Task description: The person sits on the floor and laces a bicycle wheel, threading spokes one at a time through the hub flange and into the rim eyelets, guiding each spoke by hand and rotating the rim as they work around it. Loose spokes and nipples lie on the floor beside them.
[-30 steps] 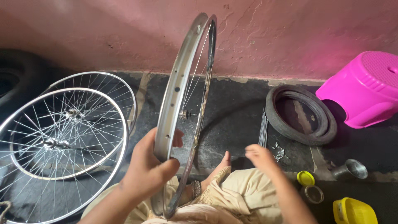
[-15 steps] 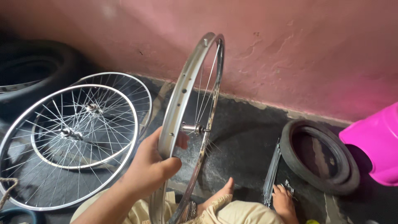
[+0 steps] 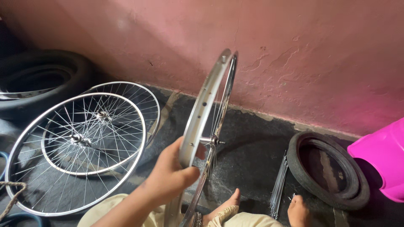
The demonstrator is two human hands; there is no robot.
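My left hand point(image 3: 170, 176) grips the lower part of a silver spoked bicycle rim point(image 3: 206, 101), which stands upright on edge in front of me, its hub point(image 3: 211, 141) just right of my fingers. My right hand point(image 3: 298, 210) is low at the bottom edge, resting on the dark floor next to a bundle of loose metal spokes point(image 3: 280, 185); whether it holds any spoke is hidden. My foot point(image 3: 229, 201) shows between the rim and the spokes.
Two finished spoked wheels point(image 3: 80, 143) lie stacked on the floor at the left. A black tyre point(image 3: 38, 80) lies at the far left, a smaller tyre point(image 3: 332, 172) at the right. A pink plastic stool point(image 3: 381, 162) stands by the pink wall point(image 3: 273, 46).
The view has swung left and up, so the stool and small parts slid toward the right edge. My right hand moved down to the spoke bundle. My left hand keeps its grip on the rim.
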